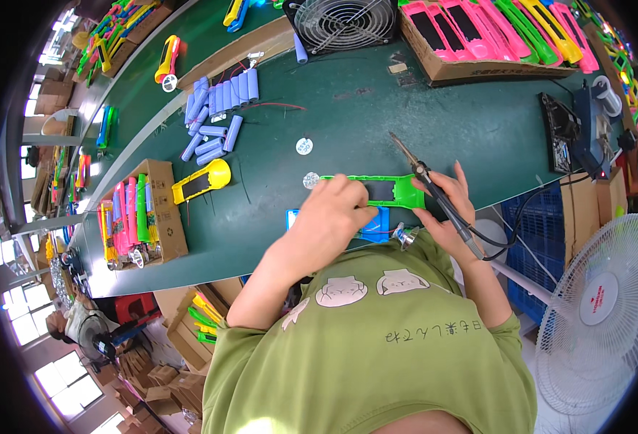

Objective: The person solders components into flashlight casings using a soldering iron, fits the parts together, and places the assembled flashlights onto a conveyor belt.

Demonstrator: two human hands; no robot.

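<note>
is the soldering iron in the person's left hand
No, the soldering iron is in the right hand, while the left hand is at the green casing.

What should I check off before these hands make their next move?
1. Soldering iron held: ok, in the right hand.
2. Iron's tip clear of fingers: ok, it points up and away from both hands.
3. Iron hot: cannot tell by looking.
4. Green plastic shell gripped firmly: cannot tell; the left hand covers its left end.
5. Blue plastic shell out of the way: not ok, it lies partly beneath the left hand.
6. Purple battery cells clear of the iron: ok, clustered off to the left.
</note>
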